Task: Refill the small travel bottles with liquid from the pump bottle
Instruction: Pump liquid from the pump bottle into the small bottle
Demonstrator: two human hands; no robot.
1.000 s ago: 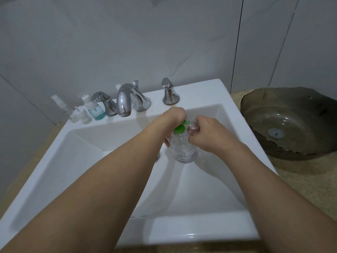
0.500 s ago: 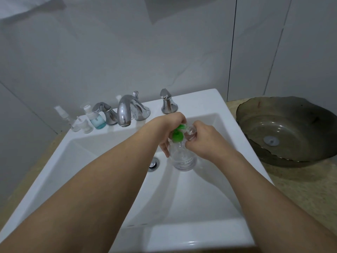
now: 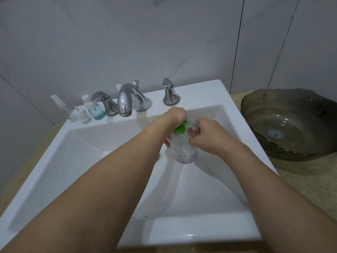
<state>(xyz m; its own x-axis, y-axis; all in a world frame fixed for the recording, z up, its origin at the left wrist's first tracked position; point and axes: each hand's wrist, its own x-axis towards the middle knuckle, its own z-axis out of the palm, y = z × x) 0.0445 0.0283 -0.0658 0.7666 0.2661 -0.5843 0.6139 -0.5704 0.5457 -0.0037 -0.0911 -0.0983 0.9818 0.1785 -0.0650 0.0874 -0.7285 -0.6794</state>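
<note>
I hold the clear plastic pump bottle with the green pump head [image 3: 184, 150] upright over the basin of the white rectangular ceramic sink [image 3: 209, 232], just right of the drain. My left hand [image 3: 174, 115] has its grip curled over the green head from above and behind, fingers wrapped down to the bottle's shoulder. My right hand [image 3: 206, 136] pinches a small clear travel bottle [image 3: 194, 127] at the spout, thumb and fingers pressed round it; I think its mouth sits right at the nozzle, though my knuckles hide the join.

The pump bottle looks nearly empty, so it should be light and its thin wall will likely give under a squeeze. Wet plastic can slip, so the shoulder and waist are the places to grasp. The little one is light and easily tipped; I would take it by the body.

A small white label with dark print sits low on the pump bottle, too small to read.
</note>
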